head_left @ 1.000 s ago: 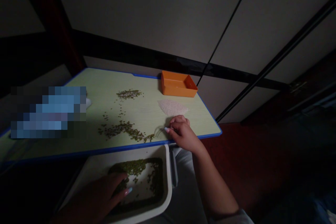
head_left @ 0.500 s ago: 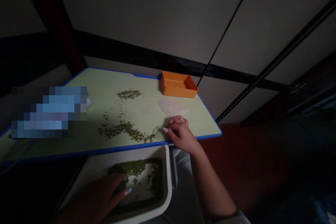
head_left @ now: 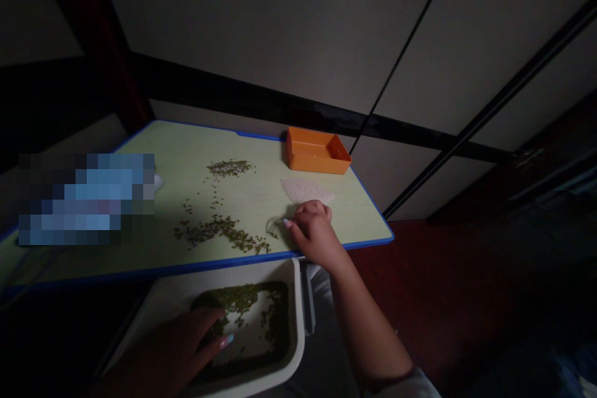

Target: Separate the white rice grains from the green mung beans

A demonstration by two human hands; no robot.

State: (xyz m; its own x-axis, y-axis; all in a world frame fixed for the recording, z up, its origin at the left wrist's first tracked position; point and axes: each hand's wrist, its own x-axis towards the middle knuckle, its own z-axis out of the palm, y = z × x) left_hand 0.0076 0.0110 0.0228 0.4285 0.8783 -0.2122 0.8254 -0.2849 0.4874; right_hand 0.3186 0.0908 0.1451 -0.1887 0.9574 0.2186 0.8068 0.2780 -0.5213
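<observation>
My right hand (head_left: 314, 230) is closed low over the table, fingers curled in a pinch. A thin curved strand (head_left: 273, 227), like thread or wire, comes out at its fingertips; the far part is hidden. Just left of it, small green and purplish bead-like pieces (head_left: 224, 231) lie scattered. A pile of tiny pale pink grains (head_left: 305, 189) sits right behind this hand. My left hand (head_left: 186, 339) reaches into a white drawer-like bin (head_left: 298, 323), thumb and index finger apart. Small green pieces (head_left: 237, 297) line the bin beside the fingers; the other fingers are in shadow.
The pale green table (head_left: 261, 199) has a blue edge. An orange open box (head_left: 317, 152) stands at its back right. Another patch of small pieces (head_left: 230, 166) lies farther back. A pixelated bluish area (head_left: 93, 199) covers something at left. Cabinet panels (head_left: 256, 18) rise behind.
My right hand has shifted slightly left and away from me, the strand moving along with it. The left hand stays in the bin almost unmoved.
</observation>
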